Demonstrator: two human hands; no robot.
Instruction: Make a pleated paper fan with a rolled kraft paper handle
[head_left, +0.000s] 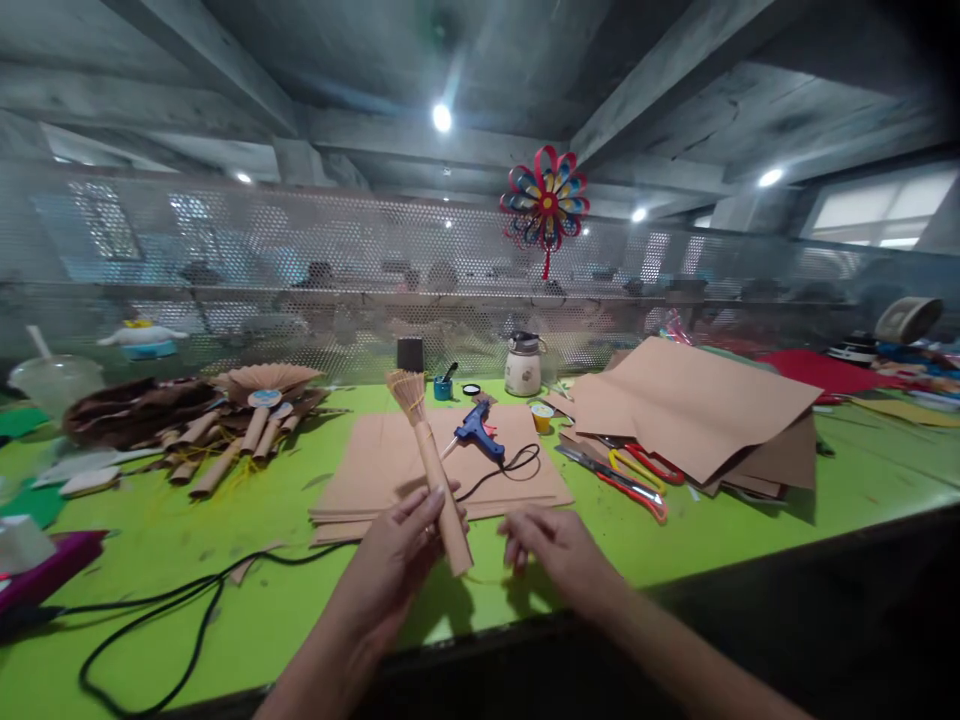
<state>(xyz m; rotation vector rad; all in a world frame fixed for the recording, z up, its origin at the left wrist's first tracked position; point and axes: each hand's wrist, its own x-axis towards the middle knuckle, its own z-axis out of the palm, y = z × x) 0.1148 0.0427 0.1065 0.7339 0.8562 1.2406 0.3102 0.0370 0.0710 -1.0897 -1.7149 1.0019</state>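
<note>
My left hand is closed around the rolled handle of a brown paper fan. The fan is tilted, its pleated head folded together at the upper end and thin yellow string wound about it. To the right of the handle's lower end, my right hand has its fingers curled in a pinch, apart from the handle. A faint yellow line runs near these fingertips; whether they hold it is hard to make out. Behind the fan, a blue glue gun lies on a stack of brown paper sheets.
Rolled-handle fans are piled at left beside a black cable. At right lie a utility knife, yellow-handled scissors and large brown sheets. A bottle stands at the back before a perforated screen.
</note>
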